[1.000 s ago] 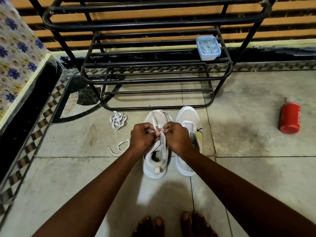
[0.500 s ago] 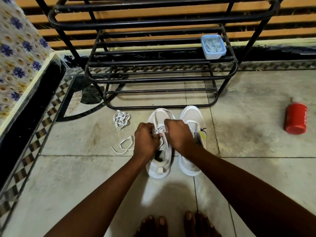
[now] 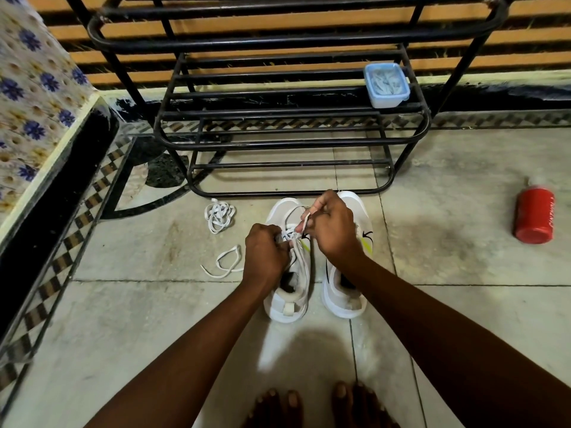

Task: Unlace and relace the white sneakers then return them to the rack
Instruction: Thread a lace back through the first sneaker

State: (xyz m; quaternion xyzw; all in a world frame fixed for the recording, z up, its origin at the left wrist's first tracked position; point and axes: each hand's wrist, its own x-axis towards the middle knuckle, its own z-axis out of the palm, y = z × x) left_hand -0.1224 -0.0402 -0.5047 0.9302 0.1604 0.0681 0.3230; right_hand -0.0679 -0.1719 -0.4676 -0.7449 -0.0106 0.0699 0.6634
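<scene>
Two hands worked over one white sneaker on the tiled floor (image 3: 129, 319), just in front of the black metal rack (image 3: 293, 140). The left hand (image 3: 266, 257) had its fingers curled tight against the eyelets of the left sneaker (image 3: 290, 301), pinching the lace (image 3: 292, 216) there. The right hand (image 3: 332, 231) pinched the same lace's free end between thumb and fingertips, drawing it up above the toe.

Counted on the floor were two sneakers, the right sneaker (image 3: 346, 301) standing just beside its mate with no lace visible; two loose bits of lace, a bundled lace (image 3: 220, 215) near the rack's foot and a looped strand (image 3: 224, 267) beside the left wrist; one red bottle (image 3: 534, 216) lying well apart to the right; and two bare feet (image 3: 321, 406) at the bottom edge. One lidded blue box (image 3: 386, 84) sat on a rack shelf.

Half a second earlier both hands were bunched together low on the tongue; the right hand had since lifted away toward the rack, pulling the lace with it.
</scene>
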